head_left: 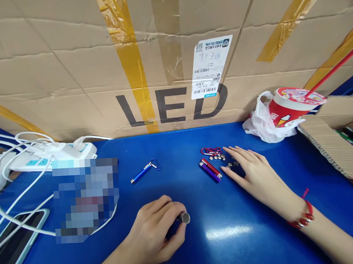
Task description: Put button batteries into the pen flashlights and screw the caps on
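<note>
My left hand [158, 229] is closed around a small dark tube with a round silver end [185, 218]; most of the tube is hidden in the fingers. My right hand [251, 167] reaches over the table with its fingers stretched out, above several small silver round pieces [229, 166]. More of these pieces lie left of its fingertips, beside a red carabiner clip [210, 150]. Just below them, a red tube [212, 167] and a purple tube [209, 172] lie side by side. Farther left rests a blue mini flashlight [141, 172] with a blue carabiner clip.
A large cardboard box [81, 74] stands along the blue table's [177, 147] back. At left are a white power strip [90, 150], cables, a phone [22, 238] and a blurred-out patch. A red cup [290, 110] in a plastic bag and an open carton [331, 143] stand at right.
</note>
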Demonstrator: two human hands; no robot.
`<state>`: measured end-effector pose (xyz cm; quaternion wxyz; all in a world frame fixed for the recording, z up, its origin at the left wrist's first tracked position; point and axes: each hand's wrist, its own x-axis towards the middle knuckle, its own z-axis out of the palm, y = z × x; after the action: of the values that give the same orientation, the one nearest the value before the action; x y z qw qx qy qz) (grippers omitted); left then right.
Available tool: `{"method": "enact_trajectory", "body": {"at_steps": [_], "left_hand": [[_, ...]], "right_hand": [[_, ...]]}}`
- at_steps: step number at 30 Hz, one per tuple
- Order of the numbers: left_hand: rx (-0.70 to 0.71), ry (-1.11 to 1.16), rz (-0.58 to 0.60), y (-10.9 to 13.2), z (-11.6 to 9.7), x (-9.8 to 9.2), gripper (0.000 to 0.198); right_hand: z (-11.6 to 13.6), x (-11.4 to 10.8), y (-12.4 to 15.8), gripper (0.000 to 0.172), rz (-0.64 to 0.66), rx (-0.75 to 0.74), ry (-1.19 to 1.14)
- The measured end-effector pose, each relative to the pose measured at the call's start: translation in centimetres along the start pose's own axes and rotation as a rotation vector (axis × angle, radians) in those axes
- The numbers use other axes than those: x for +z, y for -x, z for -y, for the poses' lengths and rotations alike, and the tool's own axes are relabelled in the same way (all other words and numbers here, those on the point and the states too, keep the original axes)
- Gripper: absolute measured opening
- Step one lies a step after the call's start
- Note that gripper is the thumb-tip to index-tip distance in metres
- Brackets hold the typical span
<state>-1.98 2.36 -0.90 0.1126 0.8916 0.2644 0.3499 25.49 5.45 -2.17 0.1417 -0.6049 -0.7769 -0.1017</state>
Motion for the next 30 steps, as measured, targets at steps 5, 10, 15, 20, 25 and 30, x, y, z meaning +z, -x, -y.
{"method": "enact_trajectory", "body": {"at_steps": [5, 10, 15, 20, 25, 30], "left_hand": [[0.044, -0.045, 0.025, 0.01, 0.01, -0.07, 0.014], [0.049, -0.041, 0.012, -0.12, -0.11, 0.02, 0.01], [0.047, -0.037, 0.012, -0.18, -0.16, 0.02, 0.01], [0.043, -0.055, 0.002, 0.12, -0.03, 0.15, 0.021], [0.012, -0.045, 0.0, 0.16, -0.15, 0.15, 0.028], [0.001, -0.082, 0.026, 0.01, -0.16, 0.02, 0.019]], "right_hand": [[-0.11, -0.05, 0.07, 0.051, 0.023, -0.007, 0.013], [0.33, -0.28, -0.02, 0.042, -0.014, -0.129, 0.003], [0.39, -0.17, -0.05, 0.038, -0.022, -0.149, 0.002], [0.3, -0.19, -0.13, 0.037, -0.042, -0.175, -0.017], [0.2, -0.1, -0.05, 0.04, -0.084, -0.214, -0.034], [-0.06, 0.27, -0.03, 0.047, -0.133, -0.235, -0.037]]}}
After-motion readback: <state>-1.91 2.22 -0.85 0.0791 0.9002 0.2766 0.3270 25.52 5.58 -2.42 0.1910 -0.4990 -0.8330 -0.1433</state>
